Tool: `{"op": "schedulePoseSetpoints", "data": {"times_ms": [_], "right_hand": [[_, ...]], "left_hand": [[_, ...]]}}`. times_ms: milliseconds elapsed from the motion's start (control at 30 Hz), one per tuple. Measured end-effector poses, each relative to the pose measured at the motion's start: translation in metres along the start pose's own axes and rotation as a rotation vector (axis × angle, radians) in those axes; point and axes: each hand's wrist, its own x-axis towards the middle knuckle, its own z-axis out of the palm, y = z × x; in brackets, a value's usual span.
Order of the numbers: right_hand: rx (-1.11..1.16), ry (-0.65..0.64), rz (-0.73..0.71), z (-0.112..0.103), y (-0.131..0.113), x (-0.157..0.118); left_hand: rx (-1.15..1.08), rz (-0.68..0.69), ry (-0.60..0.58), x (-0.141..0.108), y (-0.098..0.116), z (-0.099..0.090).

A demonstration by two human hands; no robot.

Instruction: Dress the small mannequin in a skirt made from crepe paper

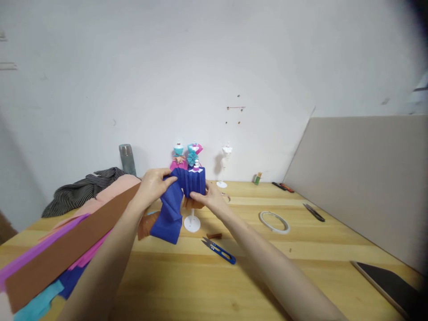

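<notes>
A long strip of blue fabric (171,213) is gathered in pleats around a small mannequin on a white stand (192,224). My left hand (155,183) pinches the strip to the left of the figure, and the loose end hangs down to the table. With thumb and fingers, my right hand (207,195) grips the pleated part against the mannequin's right side. Some brown cloth (194,203) shows beneath the pleats. Blue thread snips (219,251) lie in front of the stand beside a small brown scrap (214,236).
Fabric strips (72,240) and a striped cloth (85,189) cover the left side. Behind stand a flask (127,159), two dressed mannequins (178,154) and a bare white one (227,150). At right lie a white ring (274,222), scissors (314,212) and a dark tablet-like object (384,283).
</notes>
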Motion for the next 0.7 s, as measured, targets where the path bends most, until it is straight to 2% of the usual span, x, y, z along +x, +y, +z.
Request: {"op": "schedulePoseSetpoints", "data": {"times_ms": [233,467,700], "right_hand": [[0.054,0.020,0.012,-0.001,0.004,0.000],[0.076,0.053,0.009,0.000,0.004,0.001],[0.026,0.038,0.016,-0.002,-0.003,-0.001]], "left_hand": [[-0.105,-0.026,-0.078,-0.003,0.004,-0.010],[-0.050,-0.035,-0.148,-0.001,-0.005,-0.004],[0.073,-0.044,-0.030,0.000,-0.001,0.002]]}}
